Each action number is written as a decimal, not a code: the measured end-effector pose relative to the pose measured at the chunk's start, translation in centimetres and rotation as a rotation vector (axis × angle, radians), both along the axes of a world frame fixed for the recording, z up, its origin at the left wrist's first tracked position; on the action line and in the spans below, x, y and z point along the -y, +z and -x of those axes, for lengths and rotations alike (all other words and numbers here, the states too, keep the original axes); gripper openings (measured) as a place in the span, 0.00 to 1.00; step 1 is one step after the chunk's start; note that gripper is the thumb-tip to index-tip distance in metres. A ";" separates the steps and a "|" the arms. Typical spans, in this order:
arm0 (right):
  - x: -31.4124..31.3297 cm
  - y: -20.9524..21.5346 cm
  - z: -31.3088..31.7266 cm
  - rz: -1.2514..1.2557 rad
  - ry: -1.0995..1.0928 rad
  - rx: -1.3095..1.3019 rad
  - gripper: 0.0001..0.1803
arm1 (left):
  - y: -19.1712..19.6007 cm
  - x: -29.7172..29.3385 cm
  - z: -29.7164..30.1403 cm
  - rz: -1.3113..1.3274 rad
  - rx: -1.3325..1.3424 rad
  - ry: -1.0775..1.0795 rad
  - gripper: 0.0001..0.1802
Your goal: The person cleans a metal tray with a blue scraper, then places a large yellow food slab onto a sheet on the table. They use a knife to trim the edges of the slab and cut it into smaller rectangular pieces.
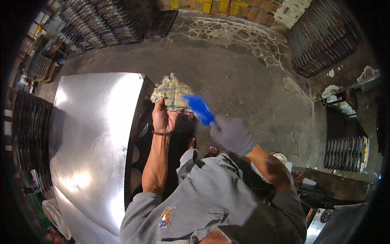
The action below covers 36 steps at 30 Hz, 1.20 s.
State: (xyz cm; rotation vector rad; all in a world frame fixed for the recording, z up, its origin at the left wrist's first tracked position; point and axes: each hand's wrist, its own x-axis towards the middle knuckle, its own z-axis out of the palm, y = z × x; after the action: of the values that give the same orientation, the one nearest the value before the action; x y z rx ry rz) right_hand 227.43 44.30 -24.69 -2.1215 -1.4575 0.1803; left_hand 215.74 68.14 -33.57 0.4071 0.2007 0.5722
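My left hand (pixel 163 118) is bare, with a beaded bracelet at the wrist. Its thumb and fingers grip a crumpled, pale yellowish cloth (pixel 168 90), raised beside the right edge of a shiny metal table (pixel 95 138). Whether the cloth wraps anything is hidden. My right hand (pixel 233 136), in a grey knit glove, is closed around a blue brush-like tool (pixel 200 109). That tool is smeared by motion, so its exact kind is unclear. Its far end points up and left, reaching the right side of the cloth.
Stacks of dark trays stand at the far left (pixel 101 24), far right (pixel 321 40) and left side (pixel 30 126). Yellow and brown cartons (pixel 239 9) line the back. Grey concrete floor (pixel 252 93) spreads ahead. A whitish bucket (pixel 280 157) is by my right arm.
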 end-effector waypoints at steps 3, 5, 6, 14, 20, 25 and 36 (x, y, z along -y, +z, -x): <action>-1.4 1.1 -2.4 -0.074 -0.245 -0.293 0.14 | 0.9 1.1 0.5 -0.109 -0.066 0.025 0.27; -2.4 -0.9 -3.7 -0.099 -0.338 -0.395 0.16 | 2.8 2.8 0.7 -0.215 -0.223 0.047 0.27; -2.8 -1.6 -4.2 -0.078 -0.331 -0.351 0.16 | 2.6 3.5 0.5 -0.300 -0.268 0.049 0.27; -5.5 -2.2 -7.4 0.092 -0.169 -0.429 0.17 | 4.3 5.3 0.2 -1.764 -0.526 -0.205 0.25; -4.4 2.0 -7.7 -0.023 -0.303 -0.658 0.15 | 3.8 3.7 1.6 -1.513 -0.663 -0.366 0.25; -4.1 -0.1 -8.4 0.083 -0.263 -0.482 0.16 | -1.4 2.8 2.1 -0.662 -0.556 -0.087 0.24; -4.2 -3.4 -4.3 0.002 -0.176 -0.530 0.16 | 1.6 3.2 -1.8 -1.435 -0.765 -0.151 0.16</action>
State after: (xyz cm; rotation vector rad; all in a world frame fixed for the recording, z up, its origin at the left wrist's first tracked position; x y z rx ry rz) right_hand 231.75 48.48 -28.09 -1.9843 -0.9566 0.6225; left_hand 217.54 64.98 -32.02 2.0255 0.4687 0.2989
